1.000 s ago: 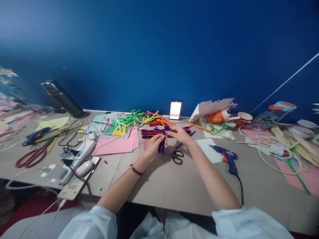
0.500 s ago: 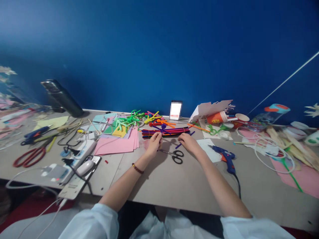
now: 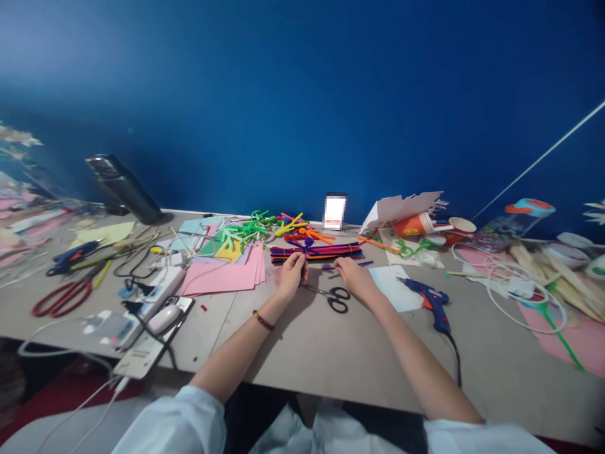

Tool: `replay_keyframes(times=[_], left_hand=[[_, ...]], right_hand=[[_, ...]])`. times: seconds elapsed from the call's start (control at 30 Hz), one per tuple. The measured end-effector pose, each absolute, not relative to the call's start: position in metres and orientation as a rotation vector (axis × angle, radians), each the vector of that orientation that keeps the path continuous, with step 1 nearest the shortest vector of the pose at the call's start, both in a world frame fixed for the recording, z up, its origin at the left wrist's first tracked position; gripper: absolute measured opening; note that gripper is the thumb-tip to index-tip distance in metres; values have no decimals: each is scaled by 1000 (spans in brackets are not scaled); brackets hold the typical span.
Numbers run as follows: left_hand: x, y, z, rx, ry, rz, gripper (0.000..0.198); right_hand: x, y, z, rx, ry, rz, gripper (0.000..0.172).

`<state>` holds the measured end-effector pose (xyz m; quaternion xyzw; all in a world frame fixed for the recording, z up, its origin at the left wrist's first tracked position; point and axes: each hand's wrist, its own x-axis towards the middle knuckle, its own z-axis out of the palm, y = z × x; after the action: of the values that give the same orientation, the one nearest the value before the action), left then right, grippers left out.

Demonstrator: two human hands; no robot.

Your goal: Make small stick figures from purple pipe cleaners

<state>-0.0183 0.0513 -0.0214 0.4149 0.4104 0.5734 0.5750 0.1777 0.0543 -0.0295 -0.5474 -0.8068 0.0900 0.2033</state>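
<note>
Both forearms reach forward over the grey bench, slanting inward. The left hand, below a beaded bracelet, is closed with its fingertips pinching a purple pipe-cleaner figure. The right hand is palm down with curled fingers at a loose purple pipe cleaner; whether it grips it, I cannot tell. Bench top stretches between the forearms to the front edge, with black-handled scissors lying between the hands, and more runs from the right forearm to a blue glue gun. Pink paper lies left of the left hand; a blue wall bounds the far side. The figure, in front of a banded pipe-cleaner bundle, has a round, dark head and thin limbs spread sideways; its lower part is hidden by the fingers.
</note>
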Motion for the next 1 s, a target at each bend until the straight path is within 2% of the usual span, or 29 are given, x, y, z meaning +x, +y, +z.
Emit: replay_keyframes(times=[0.23,0.53,0.73,1.0], left_hand=[[-15,47,-18,935,950,1396,34],[-9,38,-14,970,861,1362,32],[-9,39,-17,820,815,1314,29],[-9,38,-14,721,821,1286,32]], right_hand=[[144,35,-17,-1170,-1854,379,19],[129,19,-9,-1116,-1810,436,15],[127,12,-6,-1207,-1929,502,18],[129,16,-11,-1204,-1818,490,42]])
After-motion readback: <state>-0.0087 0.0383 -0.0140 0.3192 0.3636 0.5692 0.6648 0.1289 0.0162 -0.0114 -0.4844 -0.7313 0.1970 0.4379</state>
